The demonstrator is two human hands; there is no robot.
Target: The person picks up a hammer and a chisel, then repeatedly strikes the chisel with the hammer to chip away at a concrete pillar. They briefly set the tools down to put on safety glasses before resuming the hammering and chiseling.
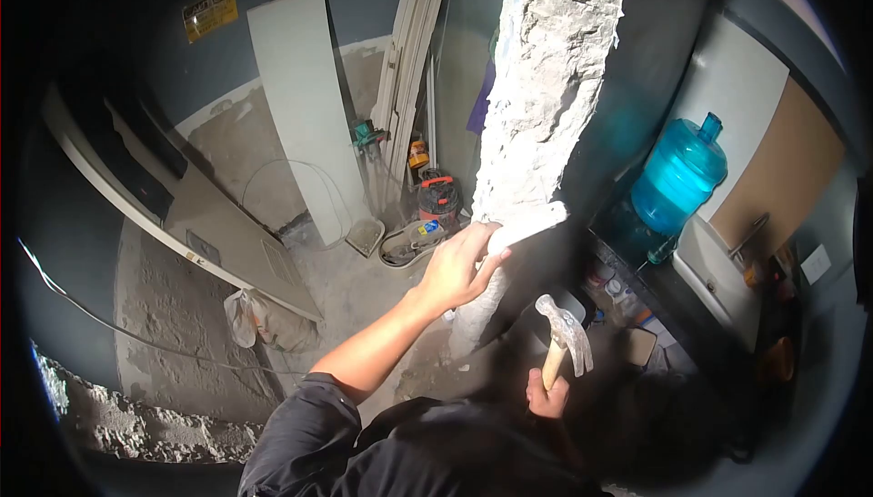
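A column [550, 88] with a rough, chipped white face rises in front of me. Against its lower part, my left hand [462, 265] has its fingers and thumb closed around a white, blunt-ended piece [530, 227] that points to the right; what it is I cannot tell. Lower and to the right, my right hand [546, 395] grips the light wooden handle of a claw hammer [565, 331]. The hammer's head is up, apart from the column, with its claw towards the right.
A blue water jug [677, 179] stands on the dark counter at right, beside a white sink [718, 270]. Behind the column, a red-and-black vacuum [438, 197] and a tool tray [411, 244] sit on the floor. Boards [305, 115] lean on the wall; a filled sack [273, 320] lies left.
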